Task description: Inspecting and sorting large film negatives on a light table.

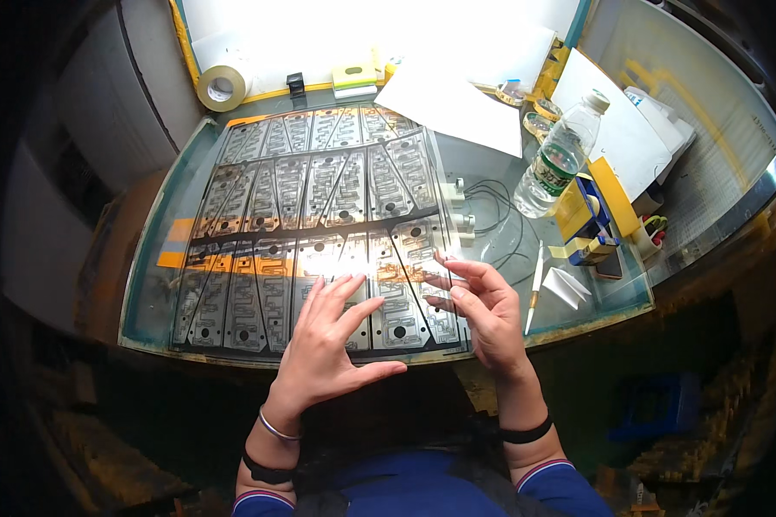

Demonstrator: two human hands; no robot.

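Head view, left hand (pixel 328 345) spread flat on circuit sheet (pixel 319 224), right hand (pixel 483 310) grip pinching its edge.

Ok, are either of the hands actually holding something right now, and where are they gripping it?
The left hand lies flat on the clear patterned sheet, pressing rather than gripping. The right hand pinches at the sheet's right edge with its fingertips; whether it holds anything else cannot be told.

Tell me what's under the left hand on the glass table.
The left hand lies flat on a clear plastic sheet printed with rows of grey circuit patterns, which rests on the lit glass table. Orange tape strips show through nearby. The patterns directly beneath the palm are covered.
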